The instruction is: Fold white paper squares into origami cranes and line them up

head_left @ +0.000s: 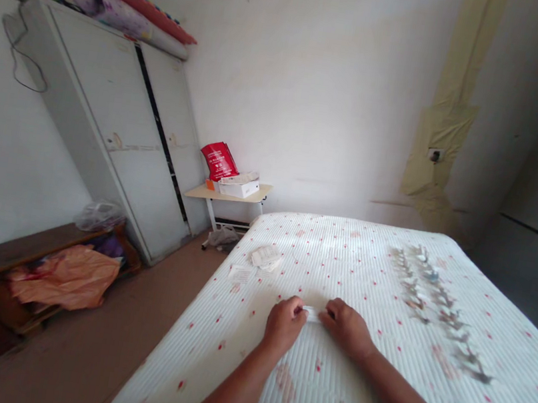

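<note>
Over the middle of the bed, my left hand (287, 320) has its fingers curled in a pinch on one end of a narrow white paper strip (313, 312). The other end is in the closed fingers of my right hand (345, 325). The strip is stretched level between the two hands, close to the mattress, and its ends are hidden by the fingers. To the left beyond my hands lie several printed paper sheets (265, 257). On the right side of the bed, several small pale, pointed figures (449, 309) stand in two rough rows; they are blurred.
The bed (320, 398) has a white ribbed cover with red dots. Past its far left corner stands a small table (199, 192) with a red bag (220, 160) and a white box (241, 187). A grey cabinet (107, 96) and a low wooden bench (23, 252) are at left.
</note>
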{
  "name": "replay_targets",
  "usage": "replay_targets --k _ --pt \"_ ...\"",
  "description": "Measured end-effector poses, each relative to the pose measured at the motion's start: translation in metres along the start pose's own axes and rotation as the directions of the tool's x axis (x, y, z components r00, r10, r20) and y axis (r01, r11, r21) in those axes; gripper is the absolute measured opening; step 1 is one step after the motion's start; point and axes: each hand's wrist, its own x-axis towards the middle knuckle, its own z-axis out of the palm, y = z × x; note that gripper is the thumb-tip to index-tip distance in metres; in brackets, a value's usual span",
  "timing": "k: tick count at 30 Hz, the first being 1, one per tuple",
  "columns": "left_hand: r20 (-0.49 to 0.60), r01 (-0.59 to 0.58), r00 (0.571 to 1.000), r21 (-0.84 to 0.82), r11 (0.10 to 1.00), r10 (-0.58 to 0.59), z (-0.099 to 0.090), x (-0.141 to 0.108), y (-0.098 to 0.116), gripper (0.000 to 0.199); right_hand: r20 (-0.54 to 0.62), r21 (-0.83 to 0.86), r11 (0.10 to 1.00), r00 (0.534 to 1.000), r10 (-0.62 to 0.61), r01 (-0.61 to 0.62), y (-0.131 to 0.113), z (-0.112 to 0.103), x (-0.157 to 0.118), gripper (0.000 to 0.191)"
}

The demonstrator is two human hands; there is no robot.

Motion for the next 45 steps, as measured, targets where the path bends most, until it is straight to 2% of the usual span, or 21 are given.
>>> replay_targets --k 5,10,14,26,32,37,40,45 --pt "-0.034 0.058 0.998 0.101 0.993 -0.055 0.003 -0.001 0.007 0.032 0.005 -0.094 0.995 1.0 -0.01 0.011 -0.003 0.003 0.0 0.018" --pt "-0.018 0.017 1.0 0.313 0.95 -0.012 0.003 -0.003 0.014 0.033 0.001 -0.134 0.991 1.0 -0.022 0.022 -0.006 0.0 -0.002 0.018" --pt "0.01 -0.012 1.0 0.396 0.918 0.009 0.004 -0.007 0.018 0.035 0.01 -0.139 0.99 0.999 -0.032 0.033 -0.006 0.0 -0.002 0.019" --pt "0.033 0.015 0.999 0.425 0.905 -0.032 0.003 -0.005 0.018 0.035 -0.009 -0.247 0.969 1.0 0.007 -0.009 -0.008 0.007 -0.001 0.021" --pt "0.036 0.029 0.998 0.434 0.9 -0.049 0.003 -0.004 0.02 0.038 -0.001 -0.245 0.969 1.0 0.027 -0.026 -0.011 0.006 -0.001 0.019" --pt "0.022 -0.037 0.999 0.445 0.895 0.031 0.003 -0.006 0.018 0.027 -0.021 -0.173 0.983 0.998 0.065 -0.068 -0.012 0.002 -0.001 0.012" --pt "0.034 -0.072 0.997 0.458 0.886 0.063 0.002 -0.008 0.018 0.021 -0.035 -0.113 0.993 0.999 0.026 -0.03 -0.01 0.002 -0.003 0.016" --pt "0.018 -0.062 0.998 0.425 0.903 0.06 0.0 -0.009 0.019 0.017 -0.071 -0.128 0.992 0.997 -0.01 0.001 -0.006 0.005 -0.005 0.02"
